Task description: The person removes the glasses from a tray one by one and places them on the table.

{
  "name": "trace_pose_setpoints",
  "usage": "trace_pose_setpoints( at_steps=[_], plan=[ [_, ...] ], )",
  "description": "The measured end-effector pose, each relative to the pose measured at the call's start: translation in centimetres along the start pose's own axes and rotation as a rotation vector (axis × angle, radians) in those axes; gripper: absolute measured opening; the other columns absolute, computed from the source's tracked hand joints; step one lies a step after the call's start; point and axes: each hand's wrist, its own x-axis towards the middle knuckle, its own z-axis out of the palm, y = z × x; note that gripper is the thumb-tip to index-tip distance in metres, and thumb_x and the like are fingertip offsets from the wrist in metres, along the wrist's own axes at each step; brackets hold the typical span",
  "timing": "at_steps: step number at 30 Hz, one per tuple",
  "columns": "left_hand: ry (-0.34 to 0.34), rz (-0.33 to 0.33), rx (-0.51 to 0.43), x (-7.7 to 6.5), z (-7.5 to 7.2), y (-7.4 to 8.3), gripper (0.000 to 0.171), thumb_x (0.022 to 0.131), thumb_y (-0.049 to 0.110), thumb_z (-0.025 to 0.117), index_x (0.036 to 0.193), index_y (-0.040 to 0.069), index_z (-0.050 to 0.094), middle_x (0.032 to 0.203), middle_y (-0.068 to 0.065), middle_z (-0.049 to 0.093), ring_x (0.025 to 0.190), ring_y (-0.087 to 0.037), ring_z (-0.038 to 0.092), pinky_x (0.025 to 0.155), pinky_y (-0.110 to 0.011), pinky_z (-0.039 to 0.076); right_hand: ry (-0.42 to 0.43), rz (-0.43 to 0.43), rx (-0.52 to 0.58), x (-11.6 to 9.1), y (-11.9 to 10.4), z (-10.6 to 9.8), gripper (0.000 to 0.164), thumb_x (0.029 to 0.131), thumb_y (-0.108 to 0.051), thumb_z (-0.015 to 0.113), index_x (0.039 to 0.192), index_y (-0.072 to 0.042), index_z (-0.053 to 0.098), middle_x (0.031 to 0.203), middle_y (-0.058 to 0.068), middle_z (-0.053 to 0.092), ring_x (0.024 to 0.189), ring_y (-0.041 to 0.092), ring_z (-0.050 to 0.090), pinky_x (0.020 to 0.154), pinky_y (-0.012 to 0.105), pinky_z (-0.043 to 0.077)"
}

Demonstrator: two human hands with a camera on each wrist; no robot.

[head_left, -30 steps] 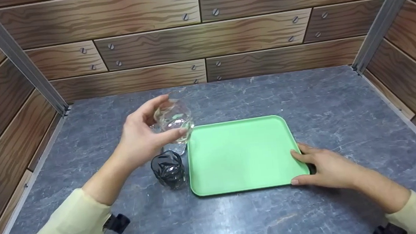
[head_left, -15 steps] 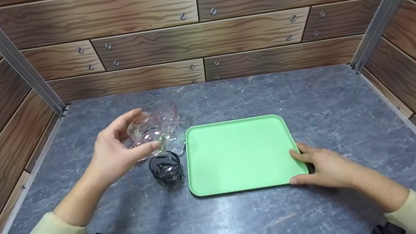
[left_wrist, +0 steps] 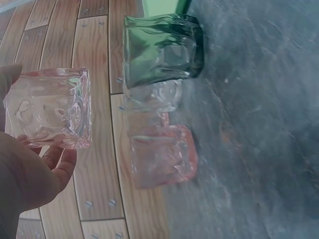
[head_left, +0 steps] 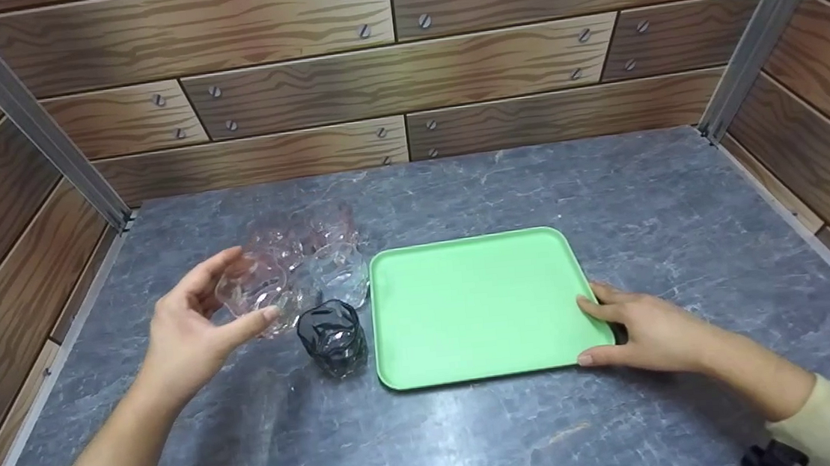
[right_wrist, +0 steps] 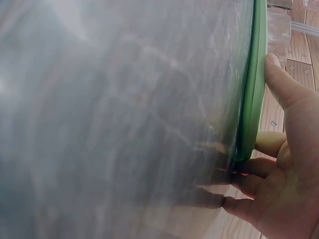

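My left hand (head_left: 194, 327) grips a pale pink drinking glass (head_left: 250, 283) between thumb and fingers, left of the other glasses. In the left wrist view the held glass (left_wrist: 47, 107) is tipped in frame against the wooden wall, apart from the standing ones. A dark grey glass (head_left: 332, 338) stands close by the green tray (head_left: 482, 310), and a clear glass (head_left: 341, 269) is just behind it. Farther back are pinkish glasses (head_left: 331, 221). At the tray's right front corner my right hand (head_left: 649, 333) holds the edge, thumb along the rim, some fingers hidden beneath.
The grey marbled tabletop (head_left: 508, 435) carries the tray and the glasses. Wood-patterned walls (head_left: 297, 93) rise behind and at both sides, with metal corner posts (head_left: 752, 46) at the back left and back right.
My left hand has carried the pink glass leftward and nearer to me, from beside the tray's far left corner. The glasses behind it now show more. Right hand and tray stay put.
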Motion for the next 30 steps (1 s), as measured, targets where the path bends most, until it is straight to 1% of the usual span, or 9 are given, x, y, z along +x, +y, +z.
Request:
trace_pose_setpoints(
  at_steps=[6,11,17,21,23,27,28,30],
  plan=[
    [0.000,-0.058,0.000,-1.0,-0.4,-1.4,0.084,0.081,0.022,0.096,0.153,0.013,0.054,0.140,-0.004,0.067,0.129,-0.019,0.061,0.107,-0.015,0.045,-0.004,-0.003,-0.007,0.1,0.0,0.0,0.105,0.090,-0.078,0.064,0.155,0.003,0.048,0.162,0.036,0.034,0.144,0.055,0.040,0.114,0.069,0.039],
    [0.020,-0.083,0.014,-1.6,-0.6,-2.7,0.083,0.081,0.021,0.095,0.153,0.011,0.054,0.140,-0.007,0.067,0.128,-0.022,0.061,0.103,-0.013,0.046,0.000,-0.002,-0.008,0.1,0.1,0.0,0.104,0.090,-0.078,0.065,0.155,0.002,0.048,0.162,0.036,0.034,0.144,0.055,0.041,0.113,0.069,0.040],
    [0.017,-0.117,0.037,-2.0,-0.4,-4.1,0.085,0.081,0.024,0.096,0.154,0.011,0.053,0.143,-0.009,0.066,0.130,-0.028,0.061,0.106,-0.016,0.046,0.004,0.001,-0.011,0.1,0.1,0.0,0.105,0.089,-0.078,0.065,0.155,0.002,0.049,0.162,0.035,0.034,0.144,0.055,0.042,0.113,0.069,0.040],
    [0.005,-0.135,0.030,-2.1,-0.2,-4.8,0.086,0.081,0.023,0.096,0.154,0.009,0.053,0.144,-0.010,0.065,0.131,-0.028,0.060,0.106,-0.017,0.046,0.003,0.007,-0.011,0.1,0.1,0.0,0.105,0.089,-0.079,0.065,0.155,0.001,0.048,0.162,0.035,0.034,0.144,0.055,0.041,0.113,0.069,0.040],
    [-0.002,-0.146,0.023,-2.2,0.0,-5.0,0.087,0.080,0.023,0.096,0.154,0.009,0.052,0.145,-0.011,0.064,0.133,-0.030,0.060,0.111,-0.025,0.046,0.004,0.005,-0.010,0.0,0.1,0.0,0.104,0.089,-0.078,0.065,0.155,0.002,0.048,0.162,0.035,0.034,0.144,0.055,0.041,0.113,0.069,0.040],
    [-0.025,-0.173,0.025,-2.4,0.1,-5.7,0.092,0.080,0.030,0.096,0.156,0.010,0.050,0.148,-0.012,0.061,0.135,-0.035,0.057,0.116,-0.047,0.045,0.014,-0.006,-0.006,-0.1,0.0,0.0,0.103,0.090,-0.076,0.066,0.155,0.003,0.048,0.162,0.035,0.034,0.145,0.054,0.041,0.114,0.068,0.040],
    [-0.031,-0.178,0.022,-2.4,0.1,-5.9,0.093,0.080,0.031,0.096,0.157,0.010,0.049,0.149,-0.012,0.061,0.136,-0.036,0.057,0.117,-0.050,0.044,0.016,-0.008,-0.004,-0.1,0.0,0.0,0.103,0.090,-0.075,0.067,0.155,0.003,0.048,0.162,0.034,0.035,0.145,0.054,0.040,0.114,0.068,0.040],
    [-0.041,-0.187,0.020,-2.4,0.2,-6.2,0.094,0.079,0.033,0.096,0.157,0.010,0.048,0.150,-0.013,0.060,0.137,-0.038,0.056,0.117,-0.052,0.043,0.019,-0.009,-0.005,-0.2,0.0,0.0,0.103,0.090,-0.075,0.067,0.154,0.003,0.049,0.162,0.034,0.035,0.145,0.054,0.040,0.114,0.068,0.039]
  ],
)
